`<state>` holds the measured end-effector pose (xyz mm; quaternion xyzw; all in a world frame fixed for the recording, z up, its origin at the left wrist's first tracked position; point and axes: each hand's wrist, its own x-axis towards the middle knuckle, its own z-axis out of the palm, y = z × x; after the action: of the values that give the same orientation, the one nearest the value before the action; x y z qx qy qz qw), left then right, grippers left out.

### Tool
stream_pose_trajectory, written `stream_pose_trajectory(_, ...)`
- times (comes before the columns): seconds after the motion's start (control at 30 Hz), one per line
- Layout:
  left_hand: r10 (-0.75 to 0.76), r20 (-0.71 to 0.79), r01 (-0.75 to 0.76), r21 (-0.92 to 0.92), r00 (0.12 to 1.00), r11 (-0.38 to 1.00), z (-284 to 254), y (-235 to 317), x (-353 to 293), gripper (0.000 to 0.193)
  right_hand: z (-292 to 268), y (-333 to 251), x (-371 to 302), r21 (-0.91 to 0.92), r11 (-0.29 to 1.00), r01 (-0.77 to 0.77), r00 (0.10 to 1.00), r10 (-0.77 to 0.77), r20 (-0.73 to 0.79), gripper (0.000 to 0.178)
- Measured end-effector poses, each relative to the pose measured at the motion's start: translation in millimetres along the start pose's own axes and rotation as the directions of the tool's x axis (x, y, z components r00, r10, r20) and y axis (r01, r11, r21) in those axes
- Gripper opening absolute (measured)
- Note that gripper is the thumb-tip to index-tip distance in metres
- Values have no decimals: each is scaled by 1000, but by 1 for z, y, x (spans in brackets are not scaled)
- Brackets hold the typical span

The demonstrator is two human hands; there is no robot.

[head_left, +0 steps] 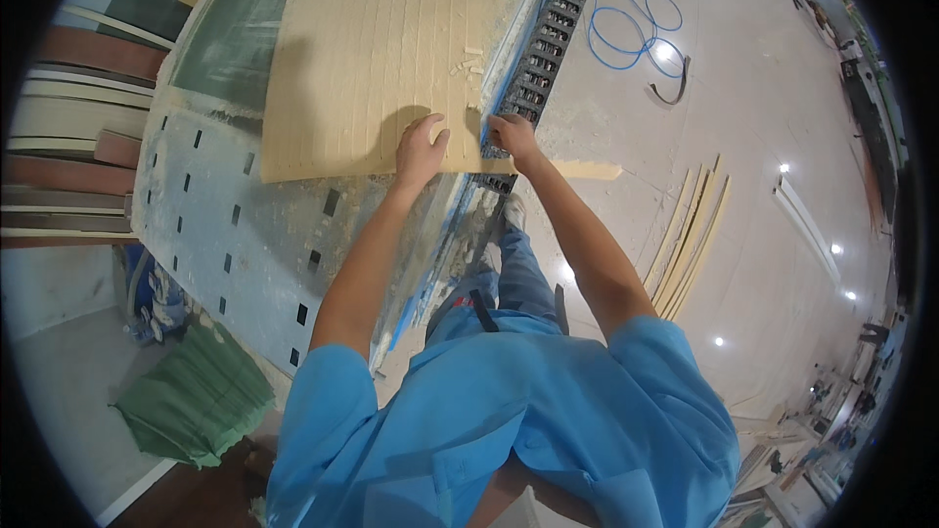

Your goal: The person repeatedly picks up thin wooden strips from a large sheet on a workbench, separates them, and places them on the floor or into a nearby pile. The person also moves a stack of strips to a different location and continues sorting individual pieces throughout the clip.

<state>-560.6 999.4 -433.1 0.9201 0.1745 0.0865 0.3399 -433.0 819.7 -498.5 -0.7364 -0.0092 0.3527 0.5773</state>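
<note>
A person in a blue shirt bends over the counter (pixel 210 225), where a tan grooved board (pixel 372 49) lies. The left hand (pixel 421 149) presses flat on the near edge of the board. The right hand (pixel 513 135) grips the same edge just beside a black cable chain (pixel 548 49), perhaps holding one thin strip. On the floor (pixel 773 117) lie narrow wooden strips (pixel 690 235) and a blue hose (pixel 626 34).
</note>
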Motion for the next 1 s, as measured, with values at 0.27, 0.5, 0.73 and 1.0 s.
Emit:
stream_pose_trajectory(0.27,244,-30,-225,291,969,930,50,-23,76,43,54,-3,62,-41,985,-166,972,157,-175,62)
stream_pose_trajectory(0.5,175,-4,-147,528,984,836,73,-29,82,45,62,-32,35,-233,951,-203,928,111,-357,71)
stream_pose_trajectory(0.73,102,62,-119,566,993,816,76,-40,81,49,73,-43,30,-164,973,-165,888,74,-454,68)
stream_pose_trajectory(1.0,121,76,-142,575,990,806,71,-30,82,62,76,-41,26,-92,993,-78,876,25,-481,54)
